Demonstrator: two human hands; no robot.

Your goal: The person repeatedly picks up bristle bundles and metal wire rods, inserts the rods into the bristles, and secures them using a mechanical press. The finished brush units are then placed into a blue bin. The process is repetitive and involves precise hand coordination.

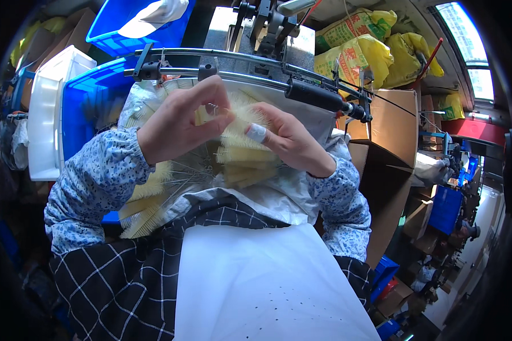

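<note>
My left hand [182,119] is closed in a pinch, thumb and forefinger meeting at the end of a pale yellow bristle brush [238,128]. A small glint of wire shows between those fingers. My right hand [293,139], with white tape round the thumb, grips the same brush from its other side. Below it lies a stack of similar brushes [247,165]. More brushes [144,207] with thin twisted wire stems lie beneath my left forearm. They rest on a whitish cloth [267,200] spread before me. The brush's far end is partly hidden by my fingers.
Metal rails with a black roller [314,94] cross just beyond my hands, in front of a machine [267,28]. Blue bins [91,85] and a white crate [45,113] stand at left. Cardboard boxes [392,122] and yellow sacks [355,57] are at right.
</note>
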